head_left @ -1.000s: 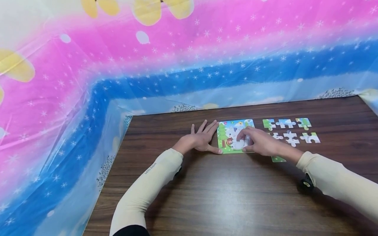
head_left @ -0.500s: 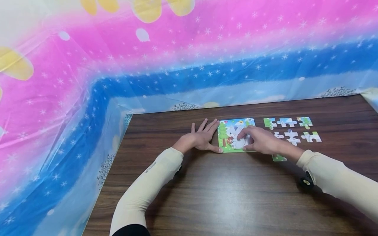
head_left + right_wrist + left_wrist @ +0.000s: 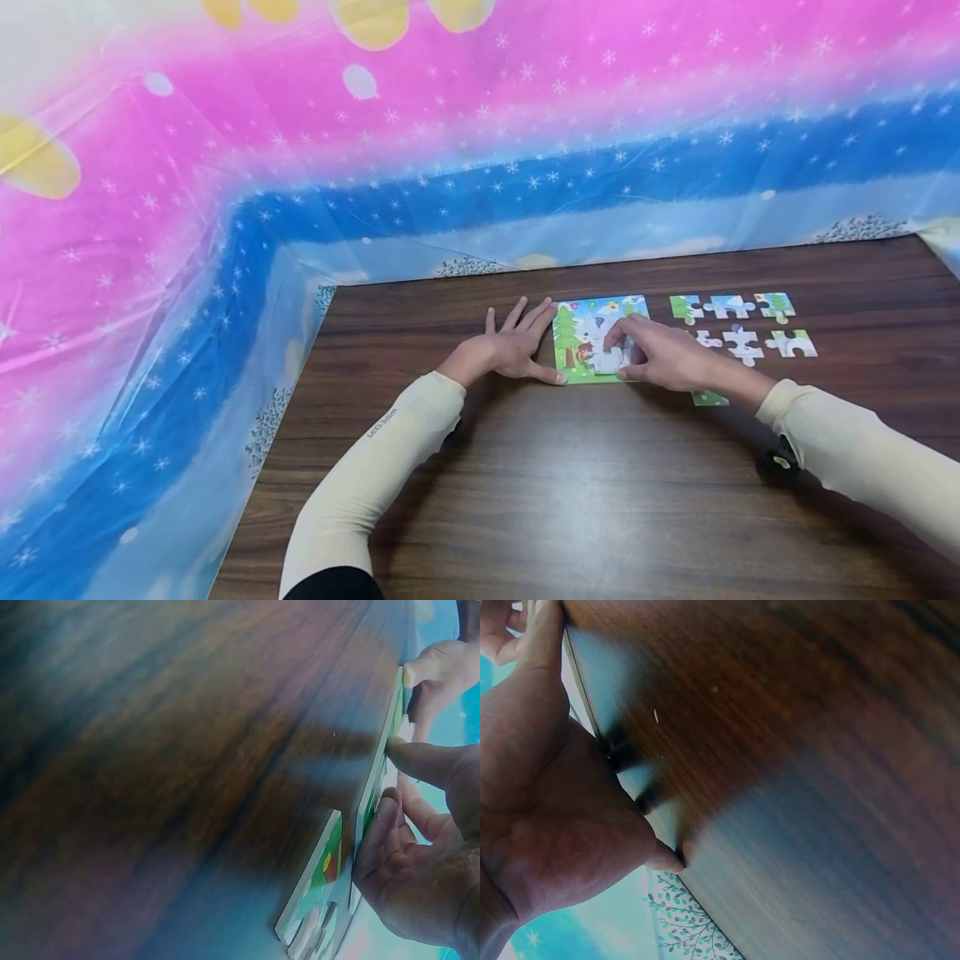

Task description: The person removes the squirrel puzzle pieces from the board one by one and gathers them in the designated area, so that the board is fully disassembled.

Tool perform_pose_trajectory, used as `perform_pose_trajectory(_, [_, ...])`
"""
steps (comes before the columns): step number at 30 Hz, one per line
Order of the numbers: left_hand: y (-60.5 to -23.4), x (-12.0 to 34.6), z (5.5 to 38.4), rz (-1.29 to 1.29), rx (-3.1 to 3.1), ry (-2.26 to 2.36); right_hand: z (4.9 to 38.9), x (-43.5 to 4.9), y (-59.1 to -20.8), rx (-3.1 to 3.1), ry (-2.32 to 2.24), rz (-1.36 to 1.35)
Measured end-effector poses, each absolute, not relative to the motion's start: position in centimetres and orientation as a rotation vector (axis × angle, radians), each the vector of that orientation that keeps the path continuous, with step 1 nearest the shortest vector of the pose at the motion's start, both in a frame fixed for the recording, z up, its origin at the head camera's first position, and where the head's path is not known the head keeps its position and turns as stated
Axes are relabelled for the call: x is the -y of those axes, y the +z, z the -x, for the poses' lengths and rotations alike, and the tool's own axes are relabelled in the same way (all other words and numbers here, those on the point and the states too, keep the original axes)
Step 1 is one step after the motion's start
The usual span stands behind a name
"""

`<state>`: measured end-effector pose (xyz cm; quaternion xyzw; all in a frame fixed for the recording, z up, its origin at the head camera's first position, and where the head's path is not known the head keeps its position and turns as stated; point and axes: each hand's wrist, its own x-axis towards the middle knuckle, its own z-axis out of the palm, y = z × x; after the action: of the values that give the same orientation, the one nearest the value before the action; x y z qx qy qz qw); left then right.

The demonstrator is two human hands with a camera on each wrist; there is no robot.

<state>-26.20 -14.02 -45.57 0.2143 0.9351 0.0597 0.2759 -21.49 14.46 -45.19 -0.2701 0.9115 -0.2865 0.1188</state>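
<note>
A square picture puzzle point(image 3: 567, 329) with a white animal and green trees lies flat toward the back of the table. My left hand point(image 3: 512, 346) rests along its left side, fingers spread and straight, thumb at the near left corner. Over the right part of the puzzle, my right hand point(image 3: 667, 354) bends its fingers and pinches a whitish puzzle piece point(image 3: 609, 361) low against the picture. The right hand hides much of that side. In the right wrist view, the thumb point(image 3: 424, 760) and curled fingers point(image 3: 379, 832) meet the puzzle close to its edge.
Loose puzzle pieces point(image 3: 729, 307) lie in rows to the right of the puzzle, some partly behind the right hand and wrist. A green piece point(image 3: 709, 398) lies nearer, below that wrist. A patterned cloth point(image 3: 480, 200) hangs along the table's back and left edges.
Both hands hold almost the same places at the puzzle. The right fingers have shifted very slightly over the whitish piece, and the head view has tilted a little.
</note>
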Motion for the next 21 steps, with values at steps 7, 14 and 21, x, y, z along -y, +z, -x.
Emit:
perform_pose_trajectory(7, [-45.5, 14.11, 26.28, -0.565, -2.514, 0.146, 21.59, -14.16, -45.09, -2.703, -0.807, 0.8])
perform_pose_trajectory(14, [-45.56, 14.2, 26.14, -0.571, -2.523, 0.149, 21.69, -13.82, -44.95, -2.768, -0.727, 0.849])
perform_pose_trajectory(21, [-45.66, 14.17, 26.23, -0.593, -2.519, 0.17, 21.73, -14.37, -45.16, -2.735, -0.755, 0.855])
